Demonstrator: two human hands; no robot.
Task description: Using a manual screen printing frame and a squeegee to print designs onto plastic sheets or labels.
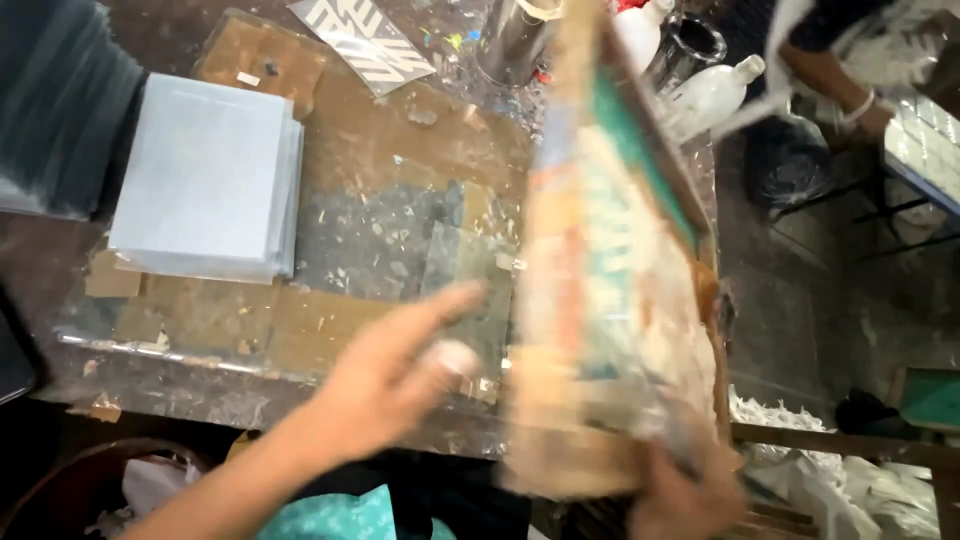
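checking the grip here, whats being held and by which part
The right hand holds the tilted printing frame by its bottom corner; the left hand holds nothing.

Worktop [400, 150]: worn brown surface, flecked with paint and scraps.
Floor [800, 310]: dark, grimy, seen at right.
Far table [925, 150]: blue-edged, on thin dark legs, upper right.
Light: dim and warm, brightest across the worktop.
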